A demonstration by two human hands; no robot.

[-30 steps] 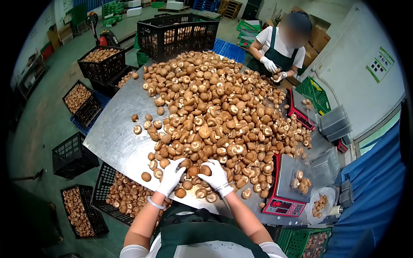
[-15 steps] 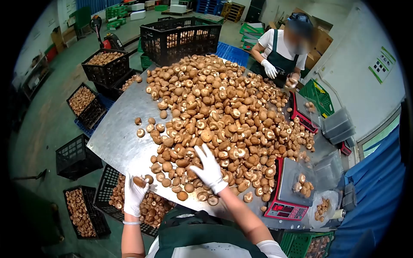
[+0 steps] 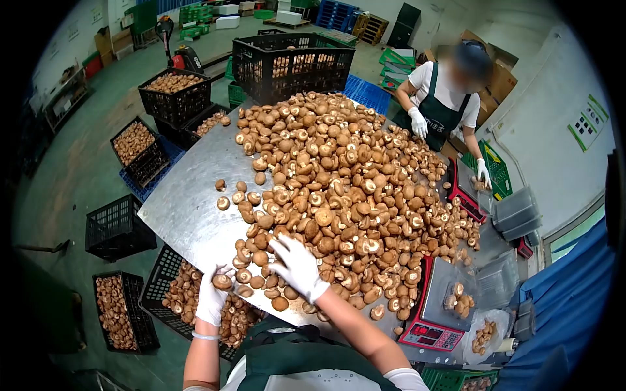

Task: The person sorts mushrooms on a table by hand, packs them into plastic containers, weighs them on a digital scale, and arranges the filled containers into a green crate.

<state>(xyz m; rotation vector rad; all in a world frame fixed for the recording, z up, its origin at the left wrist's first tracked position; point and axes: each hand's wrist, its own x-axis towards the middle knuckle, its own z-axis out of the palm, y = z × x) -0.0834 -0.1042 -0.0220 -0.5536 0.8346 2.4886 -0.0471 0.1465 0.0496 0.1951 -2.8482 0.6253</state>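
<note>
A big heap of brown shiitake mushrooms (image 3: 345, 176) covers much of the metal table (image 3: 186, 189). At the table's near left edge, my left hand (image 3: 212, 296), white-gloved, is closed around one shiitake mushroom (image 3: 222, 281), its cap facing up. My right hand (image 3: 297, 266), gloved too, lies over the near edge of the heap with fingers spread, touching mushrooms. Below my left hand is a black crate (image 3: 155, 281) with more mushrooms in it, partly hidden by my arm and apron.
On the right is a red scale (image 3: 417, 326) bearing a clear box of mushrooms, beside a plastic bag (image 3: 482, 335) of mushrooms. A co-worker (image 3: 450, 98) stands at a second scale (image 3: 464, 189). Black crates (image 3: 120, 238) stand on the floor at left; another crate (image 3: 290, 68) is behind the heap.
The view has shifted slightly. My right hand has moved a little left and nearer over the mushrooms. My left hand still holds a mushroom, now cap up. The co-worker's one hand has lowered to the far scale.
</note>
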